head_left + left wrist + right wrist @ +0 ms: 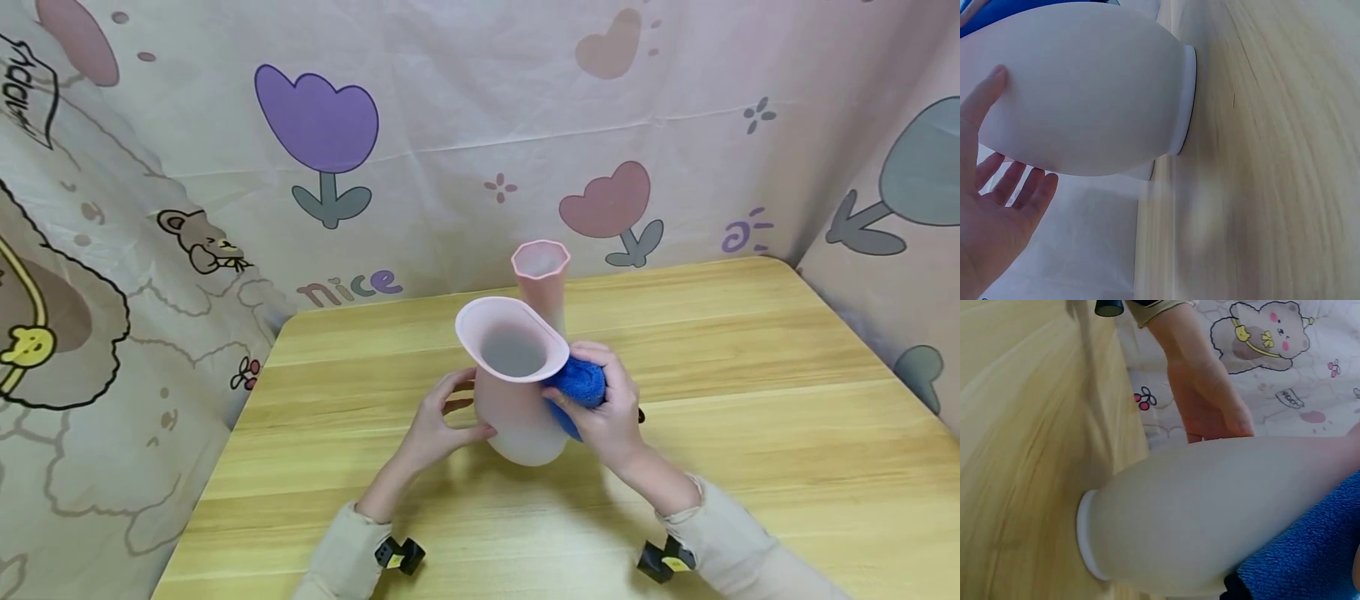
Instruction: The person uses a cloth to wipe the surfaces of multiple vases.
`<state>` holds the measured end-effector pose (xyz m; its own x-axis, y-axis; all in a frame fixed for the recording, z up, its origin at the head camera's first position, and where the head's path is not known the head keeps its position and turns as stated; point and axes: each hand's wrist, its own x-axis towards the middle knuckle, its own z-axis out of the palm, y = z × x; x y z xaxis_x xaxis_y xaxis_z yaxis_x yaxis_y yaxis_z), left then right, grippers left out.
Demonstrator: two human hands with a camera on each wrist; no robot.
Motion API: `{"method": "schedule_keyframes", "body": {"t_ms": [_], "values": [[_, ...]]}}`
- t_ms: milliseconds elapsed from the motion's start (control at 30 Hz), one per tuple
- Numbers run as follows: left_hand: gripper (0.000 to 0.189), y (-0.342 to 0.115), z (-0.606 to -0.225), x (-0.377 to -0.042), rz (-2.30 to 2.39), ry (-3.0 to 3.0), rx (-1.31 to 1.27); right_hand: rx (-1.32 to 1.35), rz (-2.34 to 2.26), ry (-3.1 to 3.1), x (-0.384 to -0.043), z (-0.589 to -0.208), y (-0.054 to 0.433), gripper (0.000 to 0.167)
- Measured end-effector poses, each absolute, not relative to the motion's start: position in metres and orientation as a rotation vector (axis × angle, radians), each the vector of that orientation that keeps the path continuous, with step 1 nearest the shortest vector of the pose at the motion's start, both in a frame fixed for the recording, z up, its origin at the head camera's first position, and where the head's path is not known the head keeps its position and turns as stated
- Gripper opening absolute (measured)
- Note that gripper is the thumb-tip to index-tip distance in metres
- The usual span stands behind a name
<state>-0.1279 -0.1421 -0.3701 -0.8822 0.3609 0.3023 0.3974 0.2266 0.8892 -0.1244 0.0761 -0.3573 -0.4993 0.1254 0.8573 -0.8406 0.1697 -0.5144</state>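
A large vase point(525, 417) with a wide flared rim, pink at the top and fading to frosted white, stands upright on the wooden table. On its left side is my left hand point(437, 425), with the thumb on the near side and the fingers around the far side. My right hand point(611, 417) grips a folded blue cloth point(581, 382) with a towel-like texture, held against the vase's right side under the rim. A small black piece point(1235, 587) shows at the cloth's edge in the right wrist view.
Close behind the large vase stands a narrower pink vase point(542, 283) with a faceted rim, its lower part hidden. The wooden table point(337, 400) ends at a printed fabric backdrop point(465, 108). A small black device point(400, 556) sits at each wrist.
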Motion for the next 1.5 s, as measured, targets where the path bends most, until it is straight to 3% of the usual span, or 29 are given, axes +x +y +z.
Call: {"method": "schedule_keyframes", "body": {"t_ms": [500, 933, 1267, 1500], "values": [[0.069, -0.143, -0.368, -0.128, -1.780, -2.474, -0.734, 0.743, 1.298, -1.975, -0.113, -0.404, 0.102, 0.044], [0.069, -0.144, -0.369, -0.128, -1.779, -2.472, -0.738, 0.784, 1.238, -2.111, -0.109, -0.420, 0.112, 0.056], [0.069, -0.144, -0.369, -0.127, -1.793, -2.472, -0.717, 0.789, 1.200, -2.471, -0.106, -0.435, 0.121, 0.044], [0.068, -0.144, -0.370, -0.127, -1.791, -2.463, -0.737, 0.784, 1.190, -2.549, -0.107, -0.440, 0.124, 0.044]]}}
